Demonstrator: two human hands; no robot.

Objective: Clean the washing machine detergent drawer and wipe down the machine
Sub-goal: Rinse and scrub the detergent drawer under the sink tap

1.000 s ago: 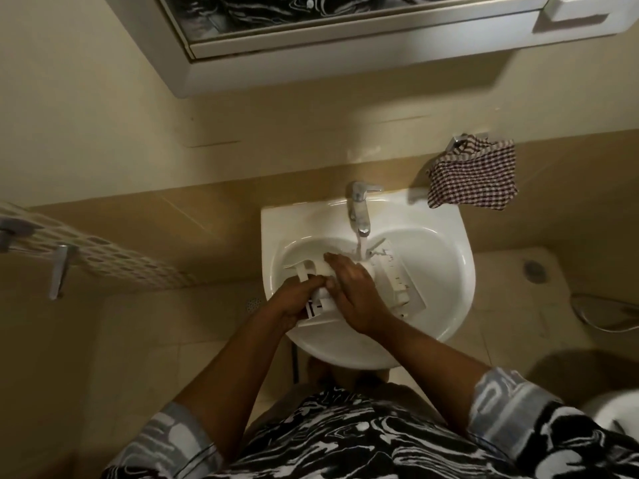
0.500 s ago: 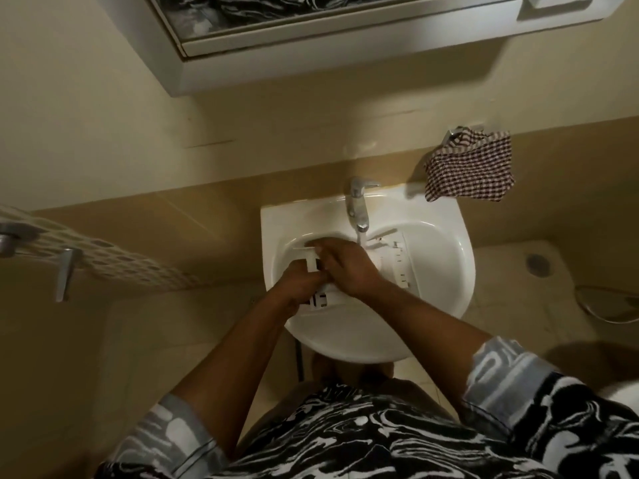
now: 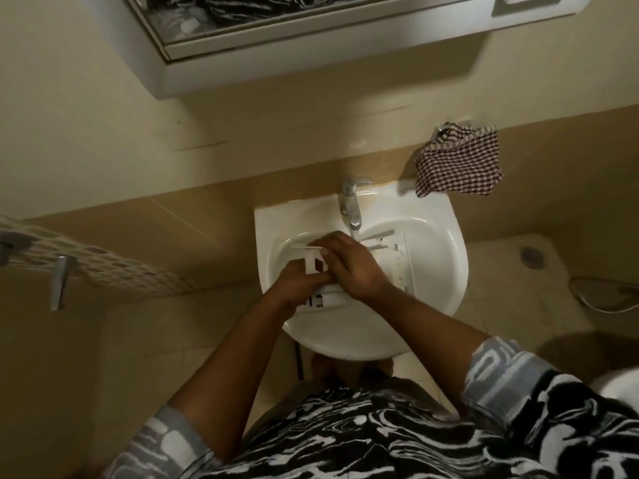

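The white plastic detergent drawer (image 3: 394, 261) lies in the basin of the white sink (image 3: 439, 271), under the chrome tap (image 3: 350, 205), from which water runs. My left hand (image 3: 299, 285) grips the drawer's near left end. My right hand (image 3: 349, 264) lies palm down across the drawer's middle, fingers reaching left over it. A white inner piece of the drawer (image 3: 313, 262) shows between my two hands. Much of the drawer is hidden under my hands.
A red-and-white checked cloth (image 3: 460, 162) hangs on a wall hook right of the tap. A mirror cabinet (image 3: 311, 32) juts out above the sink. A perforated shelf with metal brackets (image 3: 103, 264) is at left. A floor drain (image 3: 529, 254) and a toilet edge (image 3: 619, 388) lie at right.
My right hand has slid left and farther back across the drawer, toward the tap. My left hand keeps its grip at the drawer's near end.
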